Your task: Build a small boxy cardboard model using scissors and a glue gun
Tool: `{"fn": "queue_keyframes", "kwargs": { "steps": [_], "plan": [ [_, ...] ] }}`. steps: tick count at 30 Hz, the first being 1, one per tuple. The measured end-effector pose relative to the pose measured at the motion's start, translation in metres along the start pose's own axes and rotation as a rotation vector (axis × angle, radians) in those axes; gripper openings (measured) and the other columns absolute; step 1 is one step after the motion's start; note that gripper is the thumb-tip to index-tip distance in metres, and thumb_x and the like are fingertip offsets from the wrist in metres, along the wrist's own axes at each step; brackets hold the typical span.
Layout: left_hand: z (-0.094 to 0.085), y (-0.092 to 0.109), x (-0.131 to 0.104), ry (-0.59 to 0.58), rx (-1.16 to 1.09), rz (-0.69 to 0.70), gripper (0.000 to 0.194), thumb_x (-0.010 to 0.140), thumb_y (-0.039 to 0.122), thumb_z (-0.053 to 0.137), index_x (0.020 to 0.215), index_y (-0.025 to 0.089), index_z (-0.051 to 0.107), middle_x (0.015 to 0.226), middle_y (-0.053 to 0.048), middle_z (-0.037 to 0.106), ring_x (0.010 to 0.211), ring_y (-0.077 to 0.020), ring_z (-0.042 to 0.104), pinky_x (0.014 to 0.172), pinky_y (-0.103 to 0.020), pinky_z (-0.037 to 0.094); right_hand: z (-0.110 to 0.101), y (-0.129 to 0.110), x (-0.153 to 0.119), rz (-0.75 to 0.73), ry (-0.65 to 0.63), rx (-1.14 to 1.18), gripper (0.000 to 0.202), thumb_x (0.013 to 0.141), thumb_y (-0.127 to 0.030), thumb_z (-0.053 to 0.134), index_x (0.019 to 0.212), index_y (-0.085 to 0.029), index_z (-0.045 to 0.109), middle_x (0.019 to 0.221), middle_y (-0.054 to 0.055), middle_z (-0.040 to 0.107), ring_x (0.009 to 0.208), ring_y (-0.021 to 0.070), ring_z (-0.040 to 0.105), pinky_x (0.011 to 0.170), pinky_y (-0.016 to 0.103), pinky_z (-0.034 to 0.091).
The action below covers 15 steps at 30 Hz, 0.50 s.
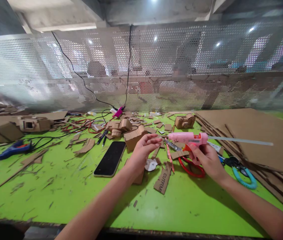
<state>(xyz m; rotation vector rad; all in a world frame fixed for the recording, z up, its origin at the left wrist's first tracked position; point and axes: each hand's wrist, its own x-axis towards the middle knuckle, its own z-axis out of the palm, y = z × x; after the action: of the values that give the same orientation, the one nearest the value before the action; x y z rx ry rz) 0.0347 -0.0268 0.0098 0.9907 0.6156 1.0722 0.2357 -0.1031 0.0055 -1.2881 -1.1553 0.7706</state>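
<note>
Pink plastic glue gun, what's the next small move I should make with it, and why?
I'd probably ease the right hand back slightly, drawing the pink plastic glue gun away from the left hand: its metal nozzle points at the left fingertips and looks nearly on them. The picture can't show whether it's hot, so a wider gap seems safer.

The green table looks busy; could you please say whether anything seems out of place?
Cardboard scraps lie strewn over the table and the cables beyond the phone look tangled. Oddly, the pink glue gun points at the left hand, nozzle close to its fingers.
</note>
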Motion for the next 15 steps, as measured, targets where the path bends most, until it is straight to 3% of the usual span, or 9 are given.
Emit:
{"fn": "queue_keyframes", "kwargs": {
  "steps": [8,15],
  "plan": [
    [0.0011,0.0011,-0.0011,0.000,0.012,0.008,0.028,0.062,0.008,0.069,0.088,0.016,0.062,0.086,-0.004,0.068,0.084,-0.0151,0.062,0.086,-0.030,0.044,-0.0003,0.0007,0.0003,-0.012,0.000,-0.013,0.052,0.066,-0.066,0.069,0.069,-0.017,0.055,0.051,-0.003,0.047,0.043,0.0082,0.040,0.037,0.020,0.030],
    [-0.0019,-0.0053,0.0004,-0.005,0.103,0.046,0.026,0.063,0.020,0.077,0.086,0.017,0.066,0.081,-0.001,0.064,0.078,-0.0129,0.059,0.082,-0.027,0.044,0.0003,0.0002,-0.0005,-0.007,-0.009,0.004,0.051,0.065,-0.066,0.069,0.066,-0.017,0.054,0.050,-0.003,0.046,0.042,0.0087,0.041,0.036,0.020,0.030]
  ]
}}
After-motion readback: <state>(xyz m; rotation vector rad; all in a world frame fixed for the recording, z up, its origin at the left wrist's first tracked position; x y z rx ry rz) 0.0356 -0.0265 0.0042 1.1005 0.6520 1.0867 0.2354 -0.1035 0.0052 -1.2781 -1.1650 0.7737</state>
